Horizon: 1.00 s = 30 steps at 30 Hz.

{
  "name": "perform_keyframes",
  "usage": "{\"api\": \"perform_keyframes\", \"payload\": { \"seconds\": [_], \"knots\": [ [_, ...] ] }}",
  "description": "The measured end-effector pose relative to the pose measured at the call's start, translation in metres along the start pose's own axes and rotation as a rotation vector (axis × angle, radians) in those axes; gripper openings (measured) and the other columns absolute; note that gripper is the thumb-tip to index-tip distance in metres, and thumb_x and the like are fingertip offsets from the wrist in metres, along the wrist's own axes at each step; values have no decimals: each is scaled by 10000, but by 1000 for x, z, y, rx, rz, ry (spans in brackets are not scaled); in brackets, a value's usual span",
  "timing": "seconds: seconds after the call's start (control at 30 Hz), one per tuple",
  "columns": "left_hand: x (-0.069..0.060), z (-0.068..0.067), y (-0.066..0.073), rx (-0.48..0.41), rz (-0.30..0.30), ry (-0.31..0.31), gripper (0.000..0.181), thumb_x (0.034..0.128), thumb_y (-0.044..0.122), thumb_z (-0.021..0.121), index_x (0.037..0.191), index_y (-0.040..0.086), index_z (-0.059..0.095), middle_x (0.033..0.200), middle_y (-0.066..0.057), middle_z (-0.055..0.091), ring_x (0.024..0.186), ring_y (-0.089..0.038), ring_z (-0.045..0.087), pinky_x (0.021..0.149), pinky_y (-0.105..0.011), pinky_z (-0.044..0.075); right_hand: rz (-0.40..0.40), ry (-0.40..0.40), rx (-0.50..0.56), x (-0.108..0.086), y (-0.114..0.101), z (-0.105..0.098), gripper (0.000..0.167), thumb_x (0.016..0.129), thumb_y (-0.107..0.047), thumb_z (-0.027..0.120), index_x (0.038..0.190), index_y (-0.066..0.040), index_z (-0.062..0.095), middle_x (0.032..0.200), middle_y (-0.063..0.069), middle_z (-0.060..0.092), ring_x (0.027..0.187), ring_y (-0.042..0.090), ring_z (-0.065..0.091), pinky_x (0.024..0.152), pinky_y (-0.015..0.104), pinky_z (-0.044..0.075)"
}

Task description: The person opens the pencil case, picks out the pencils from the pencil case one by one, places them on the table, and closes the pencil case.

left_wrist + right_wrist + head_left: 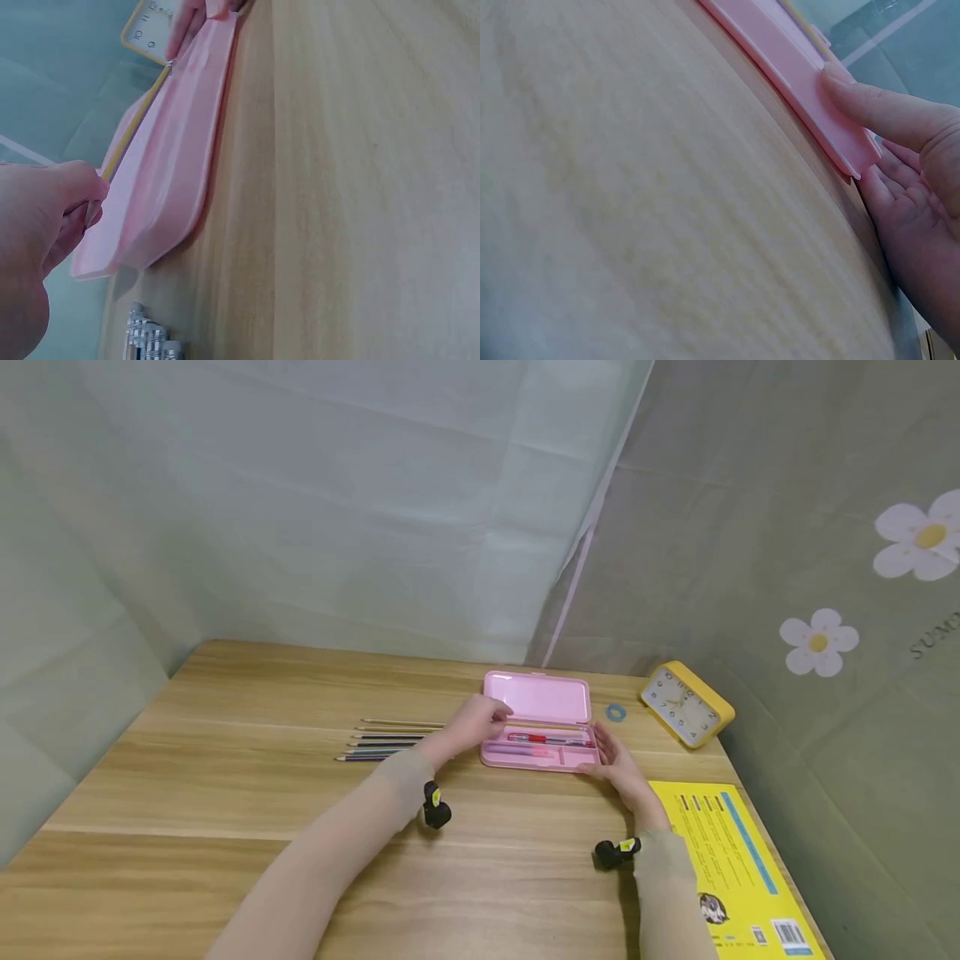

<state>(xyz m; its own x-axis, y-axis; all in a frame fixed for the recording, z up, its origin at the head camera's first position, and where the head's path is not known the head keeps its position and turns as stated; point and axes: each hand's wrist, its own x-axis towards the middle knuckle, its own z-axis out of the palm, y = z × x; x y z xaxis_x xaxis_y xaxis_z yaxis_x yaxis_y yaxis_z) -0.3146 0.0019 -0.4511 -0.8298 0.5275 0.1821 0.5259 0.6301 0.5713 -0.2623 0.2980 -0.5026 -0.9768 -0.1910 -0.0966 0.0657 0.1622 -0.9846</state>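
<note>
An open pink pencil case (572,758) lies on the table with its lid raised at the back. Inside are a red pen (528,738) and a pink-and-purple pen (517,749). My left hand (474,720) pinches a yellow pencil (139,124) between thumb and fingers, over the back part of the case. The pencil's far end reaches the right end of the case. Around that right end, my right hand (621,774) grips the case, thumb (855,94) against its front wall. Several pencils (382,743) lie side by side left of the case, partly hidden behind my left arm.
A blue ring (616,712) and a yellow alarm clock (687,704) are at the back right. Nearer, a yellow book (720,852) lies along the table's right edge, partly under my right arm. Curtains (360,527) hang behind the table.
</note>
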Motion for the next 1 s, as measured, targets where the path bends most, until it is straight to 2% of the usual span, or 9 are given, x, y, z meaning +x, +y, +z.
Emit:
{"api": "perform_keyframes", "payload": {
  "seconds": [0.13, 0.37, 0.53, 0.77, 1.0],
  "knots": [
    [-3, -7, 1, -20, 14, 24, 264, 861, -28, 625, 1115, -43, 697, 1045, -165, 733, 993, -272, 698, 890, -336, 579, 0, 2, 3, 1, 1, 0, 956, 830, 72, 681, 1557, -3, 64, 1639, 170, 104, 1514, 310, 130, 1237, 406, 126],
    [-12, -26, 4, -5, 82, 109, 206, 860, -14, 650, 1051, -53, 719, 934, -143, 750, 863, -232, 717, 780, -276, 596, 5, -1, -16, 0, 0, -1, 966, 830, 46, 693, 1559, -8, 62, 1641, 166, 101, 1514, 312, 129, 1237, 407, 128],
    [-23, -44, 7, 1, 93, 164, 217, 844, -10, 671, 1052, -48, 719, 916, -130, 753, 844, -224, 715, 779, -293, 597, 10, 0, -22, -1, -2, -1, 973, 833, 40, 702, 1562, -20, 60, 1641, 163, 107, 1514, 312, 130, 1233, 414, 136],
    [-41, -67, 9, 27, 160, 278, 231, 790, -38, 693, 1018, -51, 726, 897, -147, 753, 800, -238, 717, 757, -320, 608, -11, -2, -29, -2, -1, -1, 984, 828, 14, 716, 1561, -15, 60, 1634, 193, 103, 1507, 350, 127, 1229, 444, 133],
    [-58, -81, 0, 34, 197, 363, 240, 770, -44, 710, 1009, -33, 732, 873, -135, 752, 779, -237, 714, 733, -332, 610, -54, -21, -35, -1, 4, -3, 1036, 806, -102, 779, 1557, -5, 72, 1619, 239, 97, 1497, 385, 128, 1230, 425, 153]
  ]
}}
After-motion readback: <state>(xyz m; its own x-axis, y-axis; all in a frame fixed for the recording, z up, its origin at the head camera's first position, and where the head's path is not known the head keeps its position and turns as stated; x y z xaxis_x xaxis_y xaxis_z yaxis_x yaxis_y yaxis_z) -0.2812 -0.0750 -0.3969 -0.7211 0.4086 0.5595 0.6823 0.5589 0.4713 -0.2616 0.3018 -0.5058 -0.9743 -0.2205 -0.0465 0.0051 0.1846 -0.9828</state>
